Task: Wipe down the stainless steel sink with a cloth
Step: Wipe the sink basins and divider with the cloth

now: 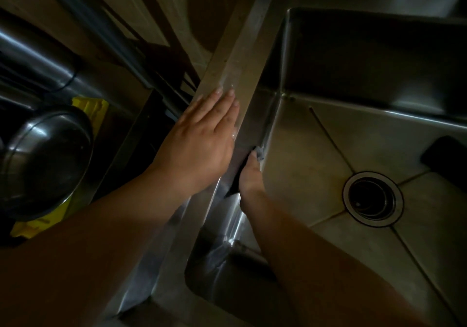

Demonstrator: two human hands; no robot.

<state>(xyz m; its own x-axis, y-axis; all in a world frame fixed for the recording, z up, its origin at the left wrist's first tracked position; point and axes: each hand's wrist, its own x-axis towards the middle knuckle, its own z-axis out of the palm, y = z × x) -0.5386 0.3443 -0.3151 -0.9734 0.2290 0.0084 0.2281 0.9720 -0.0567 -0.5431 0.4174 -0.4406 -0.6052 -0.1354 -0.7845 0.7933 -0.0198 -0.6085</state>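
Note:
A deep stainless steel sink (316, 149) fills the right side, with a round drain (372, 198) in its floor. My left hand (199, 139) lies flat, fingers straight, on the sink's left rim (240, 56). My right hand (249, 177) is down inside the basin against the left wall. It presses a dark cloth (237, 177) to that wall, and a pale bit of cloth shows at the fingertips. Most of the right hand is hidden behind the rim's edge, and I cannot tell how its fingers lie.
A dark block (444, 154) sits on the sink floor at the right edge. Left of the sink, a steel bowl (43, 159) rests on something yellow (91, 109). Pipes and a tiled floor lie beyond the rim. The scene is dim.

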